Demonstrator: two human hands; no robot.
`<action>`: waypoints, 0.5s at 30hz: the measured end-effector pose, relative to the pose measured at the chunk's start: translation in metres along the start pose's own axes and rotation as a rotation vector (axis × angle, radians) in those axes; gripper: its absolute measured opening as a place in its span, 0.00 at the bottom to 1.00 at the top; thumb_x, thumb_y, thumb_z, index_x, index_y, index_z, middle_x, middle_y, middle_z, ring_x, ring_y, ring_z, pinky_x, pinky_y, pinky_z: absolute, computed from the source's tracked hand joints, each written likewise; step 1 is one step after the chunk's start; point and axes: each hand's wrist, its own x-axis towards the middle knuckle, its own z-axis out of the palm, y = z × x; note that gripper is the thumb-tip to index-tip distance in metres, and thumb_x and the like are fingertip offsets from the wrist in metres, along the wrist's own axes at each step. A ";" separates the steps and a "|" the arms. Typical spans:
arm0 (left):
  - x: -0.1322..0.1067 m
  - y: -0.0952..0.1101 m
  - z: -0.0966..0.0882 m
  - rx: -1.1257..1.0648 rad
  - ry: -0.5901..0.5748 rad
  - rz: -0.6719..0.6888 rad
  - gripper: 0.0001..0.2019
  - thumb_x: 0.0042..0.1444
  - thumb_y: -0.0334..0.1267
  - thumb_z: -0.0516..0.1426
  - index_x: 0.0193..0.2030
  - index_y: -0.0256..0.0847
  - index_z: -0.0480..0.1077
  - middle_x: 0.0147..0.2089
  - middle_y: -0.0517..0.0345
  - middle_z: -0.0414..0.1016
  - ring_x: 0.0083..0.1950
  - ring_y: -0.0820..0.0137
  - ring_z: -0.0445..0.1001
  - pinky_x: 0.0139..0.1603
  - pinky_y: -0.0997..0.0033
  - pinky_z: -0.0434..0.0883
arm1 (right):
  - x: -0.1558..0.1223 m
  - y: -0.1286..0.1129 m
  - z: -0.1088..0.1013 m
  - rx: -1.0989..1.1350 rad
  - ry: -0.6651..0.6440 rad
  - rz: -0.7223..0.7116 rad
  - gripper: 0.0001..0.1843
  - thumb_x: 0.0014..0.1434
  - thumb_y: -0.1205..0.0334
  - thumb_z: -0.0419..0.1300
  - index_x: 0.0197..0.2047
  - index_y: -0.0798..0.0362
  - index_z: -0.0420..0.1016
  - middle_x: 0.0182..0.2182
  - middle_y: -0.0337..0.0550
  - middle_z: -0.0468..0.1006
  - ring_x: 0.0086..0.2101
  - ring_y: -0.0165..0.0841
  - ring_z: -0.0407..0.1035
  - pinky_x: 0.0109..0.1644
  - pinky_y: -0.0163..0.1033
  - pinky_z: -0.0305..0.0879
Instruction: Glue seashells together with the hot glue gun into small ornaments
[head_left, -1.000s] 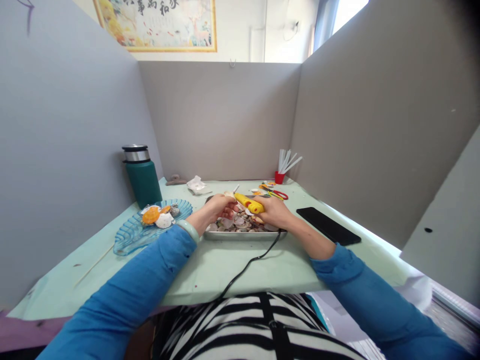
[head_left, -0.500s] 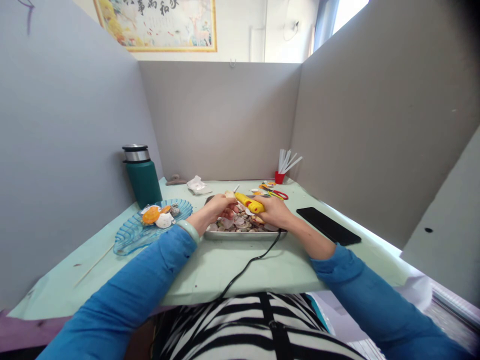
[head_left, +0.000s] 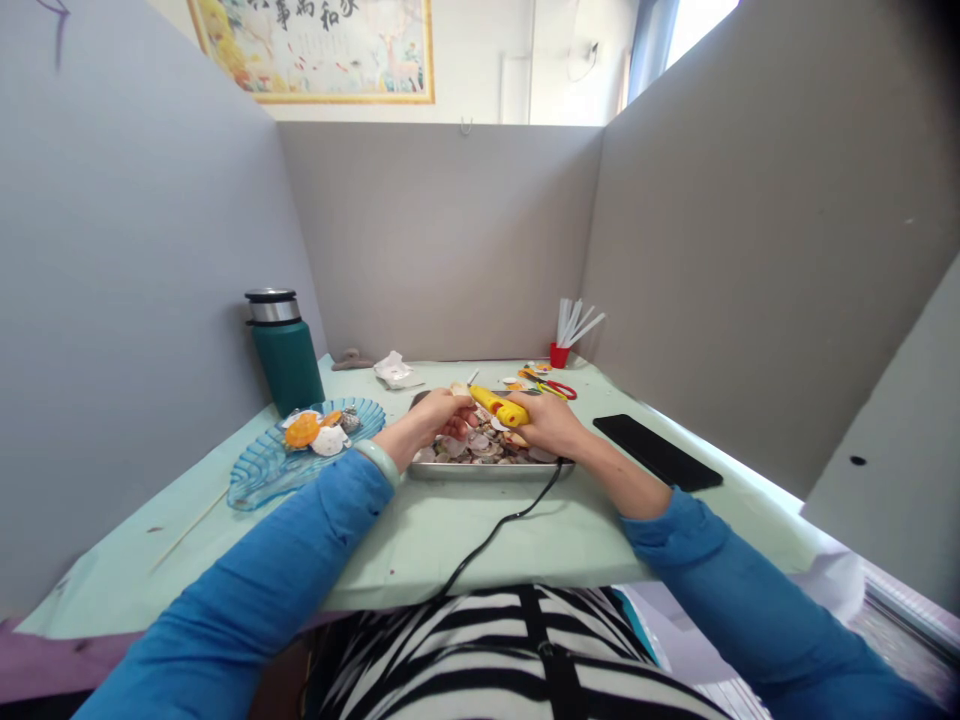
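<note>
My right hand (head_left: 551, 422) is closed around a yellow glue gun (head_left: 491, 404), whose black cord (head_left: 491, 535) runs down to the table's front edge. The gun's tip points left and away from me, close to my left hand (head_left: 441, 414). Pinched in the left fingers is a small pale shell (head_left: 458, 387), partly hidden by them. Both hands are above a metal tray (head_left: 487, 471) filled with loose shells (head_left: 484, 447).
On the left are a blue glass dish (head_left: 259, 480) with orange and white shells, a green bottle (head_left: 286, 360) and a thin stick (head_left: 189, 530). Scissors (head_left: 559, 388), a red cup (head_left: 559, 355) of white glue sticks and a black phone-like slab (head_left: 656, 450) are to the right. Grey partitions enclose the table.
</note>
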 end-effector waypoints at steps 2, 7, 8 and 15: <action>0.001 0.000 0.000 0.001 -0.007 0.004 0.09 0.51 0.38 0.54 0.34 0.33 0.67 0.24 0.56 0.71 0.16 0.77 0.65 0.19 0.76 0.64 | 0.000 0.001 0.001 0.006 0.000 -0.005 0.12 0.48 0.60 0.54 0.38 0.49 0.71 0.29 0.39 0.75 0.29 0.31 0.66 0.29 0.31 0.49; 0.000 0.000 -0.001 0.002 -0.006 0.013 0.08 0.51 0.37 0.53 0.34 0.33 0.66 0.23 0.56 0.71 0.16 0.77 0.64 0.19 0.76 0.63 | 0.000 0.002 0.002 0.005 0.002 -0.005 0.13 0.48 0.60 0.54 0.38 0.49 0.71 0.30 0.39 0.76 0.30 0.31 0.67 0.29 0.32 0.49; -0.001 0.000 0.000 0.003 -0.005 0.013 0.08 0.51 0.37 0.53 0.34 0.32 0.66 0.23 0.56 0.71 0.16 0.77 0.65 0.19 0.76 0.64 | 0.000 0.002 0.002 0.004 0.003 -0.003 0.13 0.48 0.60 0.54 0.39 0.49 0.71 0.30 0.39 0.76 0.30 0.32 0.67 0.29 0.32 0.49; -0.002 0.002 0.000 0.007 0.001 0.007 0.08 0.51 0.37 0.53 0.34 0.32 0.66 0.23 0.56 0.71 0.16 0.77 0.64 0.18 0.77 0.63 | 0.000 0.001 0.002 0.002 0.004 -0.009 0.13 0.48 0.60 0.54 0.39 0.48 0.70 0.31 0.39 0.76 0.31 0.32 0.67 0.29 0.31 0.49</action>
